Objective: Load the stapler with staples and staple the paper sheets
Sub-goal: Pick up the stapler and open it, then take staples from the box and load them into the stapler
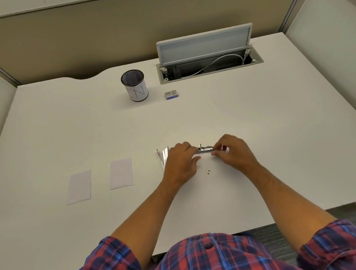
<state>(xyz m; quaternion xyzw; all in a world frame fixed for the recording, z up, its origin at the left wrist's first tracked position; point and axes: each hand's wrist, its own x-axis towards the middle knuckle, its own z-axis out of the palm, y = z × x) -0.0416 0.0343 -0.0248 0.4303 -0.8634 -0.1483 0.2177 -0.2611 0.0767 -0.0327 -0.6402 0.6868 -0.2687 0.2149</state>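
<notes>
1. Plaid shirt (207, 257) sits nearest, at the desk (71, 122) edge
2. Left hand (179, 163) and right hand (232, 151) both pinch the opened stapler (206, 149) mid-desk
3. Two papers (121, 173) lie left
4. Staple box (171, 94), mesh cup (134, 87) and open cable hatch (208, 59) sit by the beige partition (68, 37)

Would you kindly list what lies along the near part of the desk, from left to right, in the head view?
Left paper sheet → right paper sheet → opened stapler's metal parts → left hand → stapler magazine held between both hands → right hand.
</notes>
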